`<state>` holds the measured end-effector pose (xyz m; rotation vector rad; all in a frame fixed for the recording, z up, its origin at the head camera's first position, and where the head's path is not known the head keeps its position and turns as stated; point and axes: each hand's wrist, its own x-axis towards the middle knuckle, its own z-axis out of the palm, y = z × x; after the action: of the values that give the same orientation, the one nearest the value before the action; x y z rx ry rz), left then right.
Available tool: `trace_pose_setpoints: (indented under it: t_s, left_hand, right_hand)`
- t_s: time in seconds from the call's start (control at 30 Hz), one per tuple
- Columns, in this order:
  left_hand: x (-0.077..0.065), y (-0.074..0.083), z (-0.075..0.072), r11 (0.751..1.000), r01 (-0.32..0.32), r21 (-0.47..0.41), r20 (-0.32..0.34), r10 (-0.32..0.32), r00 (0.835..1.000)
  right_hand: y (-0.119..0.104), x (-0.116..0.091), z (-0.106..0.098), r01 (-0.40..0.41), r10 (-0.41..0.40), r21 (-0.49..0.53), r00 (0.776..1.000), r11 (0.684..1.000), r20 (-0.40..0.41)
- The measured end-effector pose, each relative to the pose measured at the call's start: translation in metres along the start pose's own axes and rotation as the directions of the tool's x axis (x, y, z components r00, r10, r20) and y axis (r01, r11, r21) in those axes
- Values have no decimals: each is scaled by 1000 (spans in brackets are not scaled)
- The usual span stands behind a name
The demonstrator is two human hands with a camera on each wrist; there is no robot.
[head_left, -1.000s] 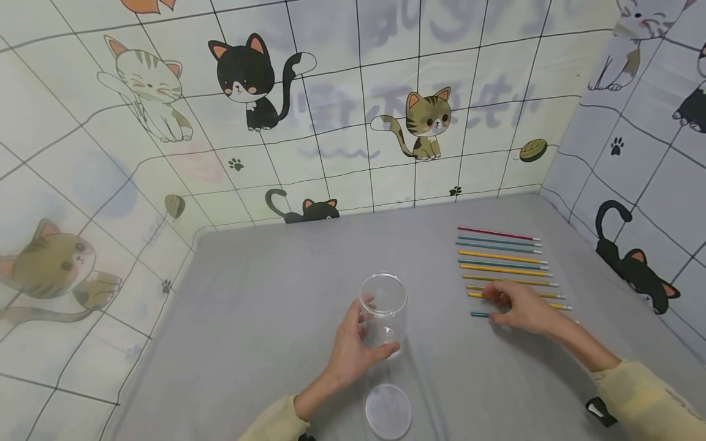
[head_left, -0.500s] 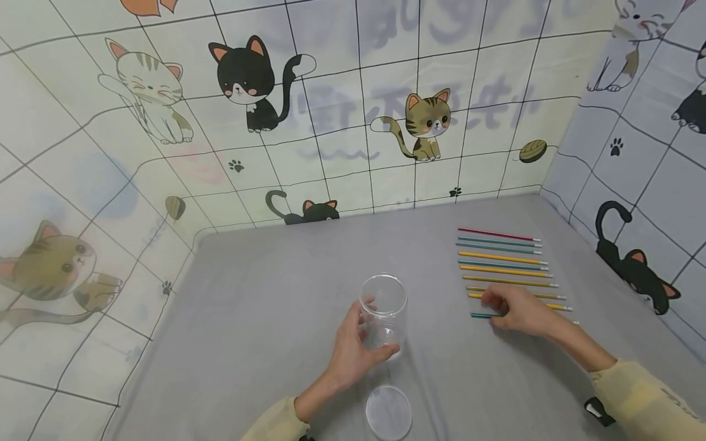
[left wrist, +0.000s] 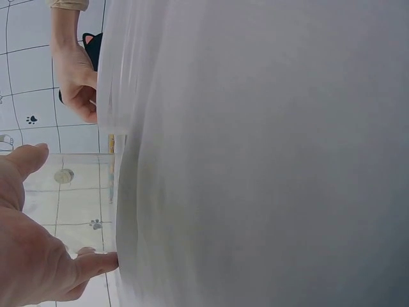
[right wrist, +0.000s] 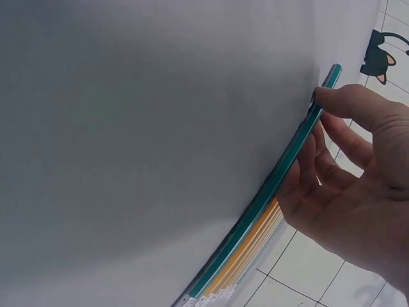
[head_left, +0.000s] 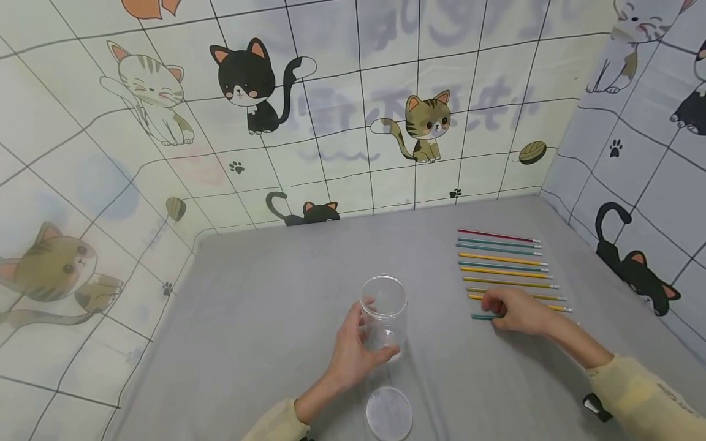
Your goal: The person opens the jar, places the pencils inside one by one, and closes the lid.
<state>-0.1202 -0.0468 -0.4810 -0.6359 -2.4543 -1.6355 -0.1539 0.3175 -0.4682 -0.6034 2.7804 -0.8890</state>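
My left hand (head_left: 355,349) holds a clear, open-topped jar (head_left: 384,296) upright on the table; in the left wrist view its thumb and fingers (left wrist: 96,265) lie around the see-through wall. A round translucent lid (head_left: 388,414) lies flat just in front of the jar. On the right, my right hand (head_left: 521,311) pinches a green pencil (right wrist: 278,169) at the near end of a row. The thumb presses its near side and the fingers sit behind it. The pencil lies along the table, its middle hidden by the hand in the head view.
Beyond the right hand, several yellow and green pencils (head_left: 505,270) lie side by side, with a red pencil (head_left: 496,235) farthest away. A grey cloth (head_left: 265,318) covers the table. Cat-patterned sheets (head_left: 342,135) rise at the back and both sides.
My right hand has shifted slightly toward me, and more of the green pencil's left end shows. My left hand and the jar stay in place.
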Motion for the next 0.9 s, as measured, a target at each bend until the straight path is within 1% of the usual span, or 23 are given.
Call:
trace_pose_setpoints:
  t_s: [0.27, 0.43, 0.57, 0.7, 0.8, 0.9]
  left_hand:
    - [-1, -1, 1, 1000, -12, 11, -4, 12, 1000]
    - [-1, 0, 0, 1000, -4, 6, 0, 4, 1000]
    - [-1, -1, 0, 1000, 8, -2, 2, -8, 1000]
    - [-1, -1, 1, 1000, 10, -8, 1, -10, 1000]
    - [0, -1, 0, 1000, 13, -11, 1, -13, 1000]
    - [-1, -1, 0, 1000, 16, -8, 0, -16, 1000]
  right_hand:
    - [0, 2, -4, 64, -63, -25, 997, 998, 38]
    - [-1, 1, -8, 63, -63, -5, 995, 998, 73]
    - [-3, 0, -14, 53, -57, 41, 995, 998, 88]
    - [-6, 0, -25, 25, -35, 114, 995, 993, 93]
    - [-9, 2, -34, 28, -41, 159, 996, 987, 80]
    - [-15, 4, -42, 29, -40, 181, 998, 983, 58]
